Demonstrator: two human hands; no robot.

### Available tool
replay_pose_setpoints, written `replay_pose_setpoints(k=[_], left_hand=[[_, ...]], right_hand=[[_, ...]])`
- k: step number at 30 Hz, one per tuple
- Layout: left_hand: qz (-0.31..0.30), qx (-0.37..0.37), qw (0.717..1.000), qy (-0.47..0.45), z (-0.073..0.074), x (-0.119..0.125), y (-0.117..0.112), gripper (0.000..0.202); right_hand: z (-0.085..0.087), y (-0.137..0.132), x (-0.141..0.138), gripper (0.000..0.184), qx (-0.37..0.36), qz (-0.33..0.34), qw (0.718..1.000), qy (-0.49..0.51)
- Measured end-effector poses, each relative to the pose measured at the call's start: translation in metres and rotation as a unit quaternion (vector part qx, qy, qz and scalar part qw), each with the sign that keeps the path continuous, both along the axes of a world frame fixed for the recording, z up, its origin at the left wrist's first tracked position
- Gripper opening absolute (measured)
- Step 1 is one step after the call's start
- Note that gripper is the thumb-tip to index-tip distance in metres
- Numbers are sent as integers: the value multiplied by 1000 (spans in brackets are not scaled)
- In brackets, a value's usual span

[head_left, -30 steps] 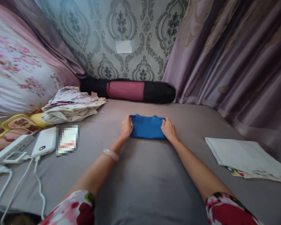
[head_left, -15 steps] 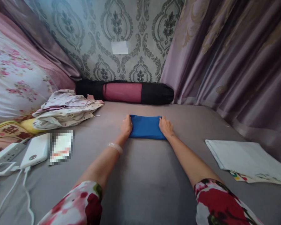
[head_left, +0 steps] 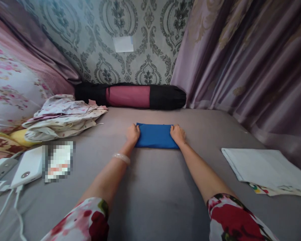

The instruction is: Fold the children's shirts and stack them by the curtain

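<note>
A folded blue cloth [head_left: 155,136] lies as a flat rectangle on the grey bed sheet [head_left: 155,187]. My left hand [head_left: 133,134] is closed on its left side, fingers curled at the far left corner. On the opposite side, my right hand [head_left: 178,134] grips the far right corner in the same way. The cloth's near edge is straight and rests on the sheet. A pale bangle circles my left wrist. The undersides of the fingers are hidden.
A black and pink roll-shaped bag [head_left: 127,96] lies against the patterned wall. Crumpled printed fabric [head_left: 62,117], a white power bank [head_left: 28,165] with cables and a power strip [head_left: 1,169] are at left. Folded white cloth [head_left: 263,167] lies at right, beside purple curtains [head_left: 215,57].
The view has shifted slightly, so the surroundings sit further left. My left hand has moved a little outward, and the blue cloth looks flatter and slightly wider, its far edge straighter.
</note>
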State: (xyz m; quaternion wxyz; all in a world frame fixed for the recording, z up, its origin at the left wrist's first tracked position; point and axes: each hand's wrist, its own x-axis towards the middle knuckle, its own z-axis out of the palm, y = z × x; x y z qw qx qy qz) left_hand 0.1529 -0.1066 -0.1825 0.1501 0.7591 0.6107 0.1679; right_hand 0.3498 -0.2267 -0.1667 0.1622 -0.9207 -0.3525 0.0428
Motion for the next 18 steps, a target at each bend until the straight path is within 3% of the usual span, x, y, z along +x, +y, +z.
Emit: replay_pose_setpoints(k=[12, 18], left_hand=[[3, 13, 1000, -22, -4, 2, 2, 36], [21, -75, 989, -124, 6, -16, 6, 43]], right_hand=[[2, 3, 0, 41, 7, -28, 999, 20], [4, -5, 9, 46, 5, -9, 998, 66]])
